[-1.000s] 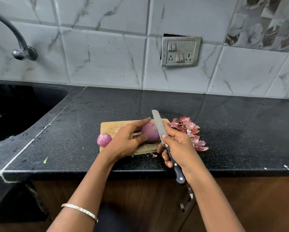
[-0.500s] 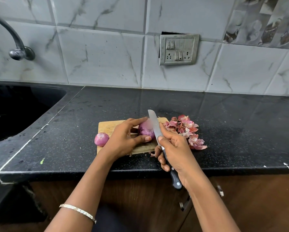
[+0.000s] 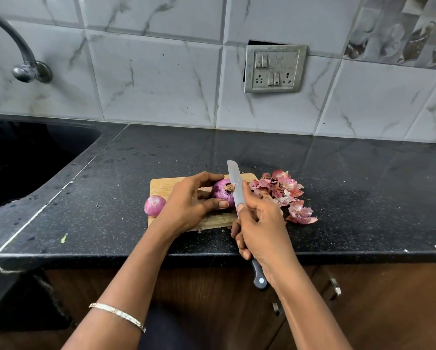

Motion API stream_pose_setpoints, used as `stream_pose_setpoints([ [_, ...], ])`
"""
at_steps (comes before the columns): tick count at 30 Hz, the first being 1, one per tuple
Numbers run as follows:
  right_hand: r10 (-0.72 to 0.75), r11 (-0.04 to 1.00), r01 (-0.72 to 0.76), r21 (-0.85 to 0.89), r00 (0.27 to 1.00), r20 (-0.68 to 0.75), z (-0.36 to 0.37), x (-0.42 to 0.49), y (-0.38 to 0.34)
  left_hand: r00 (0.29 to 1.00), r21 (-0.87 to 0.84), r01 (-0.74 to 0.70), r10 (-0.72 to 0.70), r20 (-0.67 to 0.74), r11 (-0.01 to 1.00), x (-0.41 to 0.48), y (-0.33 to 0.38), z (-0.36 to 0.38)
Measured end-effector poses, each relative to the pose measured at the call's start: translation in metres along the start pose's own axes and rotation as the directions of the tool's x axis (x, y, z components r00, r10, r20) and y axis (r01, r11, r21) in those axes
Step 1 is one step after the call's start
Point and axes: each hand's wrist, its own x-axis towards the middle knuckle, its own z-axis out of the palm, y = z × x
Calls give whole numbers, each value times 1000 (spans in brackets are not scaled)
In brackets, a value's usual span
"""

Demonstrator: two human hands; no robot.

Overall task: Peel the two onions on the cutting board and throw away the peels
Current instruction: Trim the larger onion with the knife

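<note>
A wooden cutting board lies on the black counter. My left hand grips a purple onion on the board, its root end facing up and right. My right hand holds a knife by its black handle, forefinger along the blade. The blade rests against the onion's right side by the root. A second, smaller onion sits at the board's left edge. A heap of pink onion peels lies on the counter right of the board.
A black sink is sunk into the counter at the left, with a tap on the tiled wall above it. A switch and socket plate is on the wall. Cabinet doors with metal handles lie below the counter edge.
My left hand has turned the onion so its root end now shows beside the blade. The knife has stayed against the onion's right side.
</note>
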Motion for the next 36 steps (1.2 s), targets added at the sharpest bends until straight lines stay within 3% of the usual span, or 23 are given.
stream_pose_setpoints([
  [14, 99, 977, -107, 182, 994, 54, 1, 3, -5, 1000, -37, 3, -2, 18, 999, 1, 1, 0],
  [21, 106, 971, -117, 210, 992, 67, -5, 8, -8, 998, 179, -64, 63, 12, 982, -2, 2, 2],
  [29, 94, 990, -103, 98, 992, 89, -24, 18, -5, 998, 129, -34, 28, 48, 991, -2, 0, 3],
  [33, 95, 987, -111, 112, 986, 140, -29, 15, -6, 992, 371, -80, 110, -60, 925, -1, 6, 11],
  [36, 84, 987, -109, 119, 977, 198, -31, 9, -7, 988, 341, -91, 128, -88, 936, 2, 7, 11],
])
